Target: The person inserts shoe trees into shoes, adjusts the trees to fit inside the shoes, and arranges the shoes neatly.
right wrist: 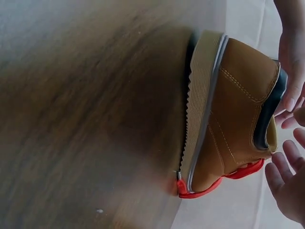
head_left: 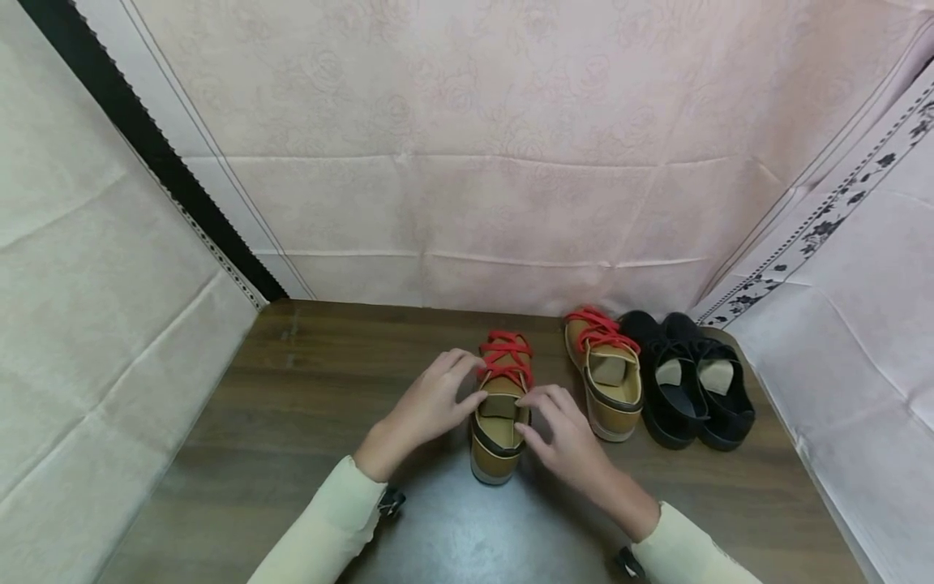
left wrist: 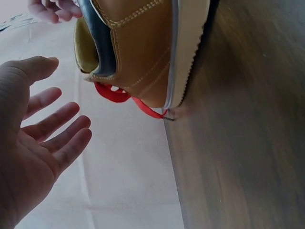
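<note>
A tan leather lace-up shoe (head_left: 495,465) stands on the wooden surface between both hands, toe pointing away. Its red laces (head_left: 505,357) criss-cross the front, and a dark collar rings the opening. My left hand (head_left: 435,399) hovers by the shoe's left side near the tongue, thumb and fingers apart; in the left wrist view that hand (left wrist: 35,152) has loosely spread fingers beside the opening. On the other side, my right hand (head_left: 567,435) has its fingertips close to the opening's right rim. The right wrist view shows this hand (right wrist: 291,188) with relaxed, separated fingers.
A matching tan shoe (head_left: 614,418) with red laces stands to the right. Beside it are two black shoes (head_left: 671,410). Pale patterned sheets (head_left: 467,211) hang behind the wooden surface (head_left: 292,454) and along both sides.
</note>
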`<state>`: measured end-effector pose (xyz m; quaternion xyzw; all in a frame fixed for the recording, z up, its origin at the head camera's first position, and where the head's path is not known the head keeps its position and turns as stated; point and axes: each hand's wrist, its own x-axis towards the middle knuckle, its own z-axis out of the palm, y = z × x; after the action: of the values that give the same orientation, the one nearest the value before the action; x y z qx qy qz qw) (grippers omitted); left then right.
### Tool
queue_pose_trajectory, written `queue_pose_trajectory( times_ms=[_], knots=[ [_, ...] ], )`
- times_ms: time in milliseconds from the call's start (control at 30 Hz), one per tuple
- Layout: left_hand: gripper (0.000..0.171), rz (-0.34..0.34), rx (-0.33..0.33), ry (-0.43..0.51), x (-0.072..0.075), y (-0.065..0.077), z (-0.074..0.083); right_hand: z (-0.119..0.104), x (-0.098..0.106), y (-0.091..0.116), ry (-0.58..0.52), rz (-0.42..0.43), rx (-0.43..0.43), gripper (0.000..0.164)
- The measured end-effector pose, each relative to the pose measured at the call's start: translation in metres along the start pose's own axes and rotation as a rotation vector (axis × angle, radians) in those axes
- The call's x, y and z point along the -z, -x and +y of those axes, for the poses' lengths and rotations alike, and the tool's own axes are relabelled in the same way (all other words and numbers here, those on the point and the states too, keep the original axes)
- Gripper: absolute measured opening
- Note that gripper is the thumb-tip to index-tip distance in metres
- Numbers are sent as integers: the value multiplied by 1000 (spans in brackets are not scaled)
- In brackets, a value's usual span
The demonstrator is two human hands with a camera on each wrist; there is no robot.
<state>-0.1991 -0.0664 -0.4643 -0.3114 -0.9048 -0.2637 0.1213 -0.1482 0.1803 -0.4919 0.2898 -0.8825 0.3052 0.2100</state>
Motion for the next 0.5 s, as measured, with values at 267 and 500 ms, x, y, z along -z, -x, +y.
queue_pose_trajectory(
  times_ms=[267, 500],
  knots=[
    [46, 25, 2, -60, 2, 9, -8, -9, -3, 3, -5, -31, 146, 34],
    [47, 19, 7, -137, 3, 17, -14, -13, -11, 7, 29, -95, 274, 32]
  ],
)
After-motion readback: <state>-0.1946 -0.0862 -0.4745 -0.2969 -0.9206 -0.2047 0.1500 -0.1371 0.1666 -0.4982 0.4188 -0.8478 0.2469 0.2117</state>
